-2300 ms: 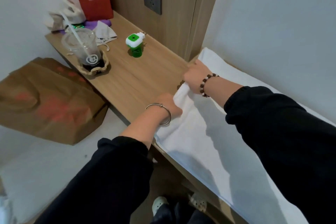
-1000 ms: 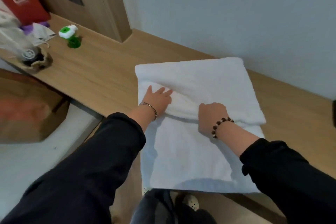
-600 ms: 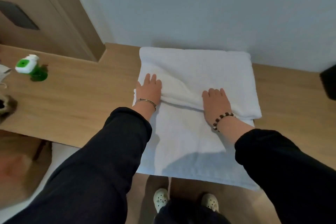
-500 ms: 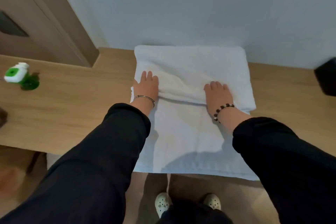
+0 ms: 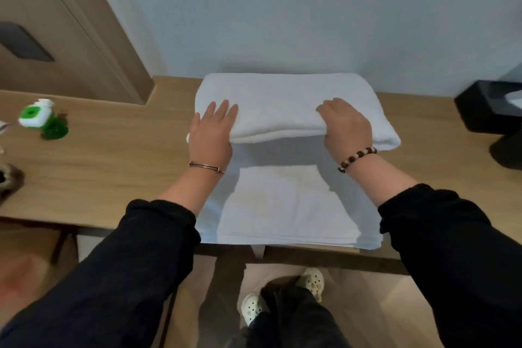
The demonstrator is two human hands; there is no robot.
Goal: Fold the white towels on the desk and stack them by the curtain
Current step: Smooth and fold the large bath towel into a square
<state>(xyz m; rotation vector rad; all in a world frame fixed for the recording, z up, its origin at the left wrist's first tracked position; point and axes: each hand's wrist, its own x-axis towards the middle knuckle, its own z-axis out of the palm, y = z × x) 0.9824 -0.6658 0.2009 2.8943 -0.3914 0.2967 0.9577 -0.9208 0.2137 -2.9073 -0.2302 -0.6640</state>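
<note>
A light wooden worktop (image 5: 118,167) is seen running along a plain pale wall (image 5: 282,8). At the left the wall is met by a wooden panel (image 5: 70,37), on which a dark plate (image 5: 24,42) is set. A wood-toned floor (image 5: 367,305) is seen below the worktop's front edge, and a pair of pale shoes (image 5: 282,299) is planted there.

The white towel (image 5: 282,104) is spread on the worktop directly ahead, its far side against the wall and its near edge reaching the worktop's front. A thick folded layer is held raised over the flat near part, on which a shadow is cast.

The left hand (image 5: 211,133) is laid on the left end of that layer with its fingers (image 5: 223,110) straight and released; the thumb is hidden. The right end of the layer is grasped by the right hand (image 5: 346,124), whose fingers are curled over the fold's edge.

A small green-and-white bottle (image 5: 42,121) is stood well to the left of the towel, and a black box (image 5: 491,110) is placed to its right by the wall. Both sit apart from the towel.
</note>
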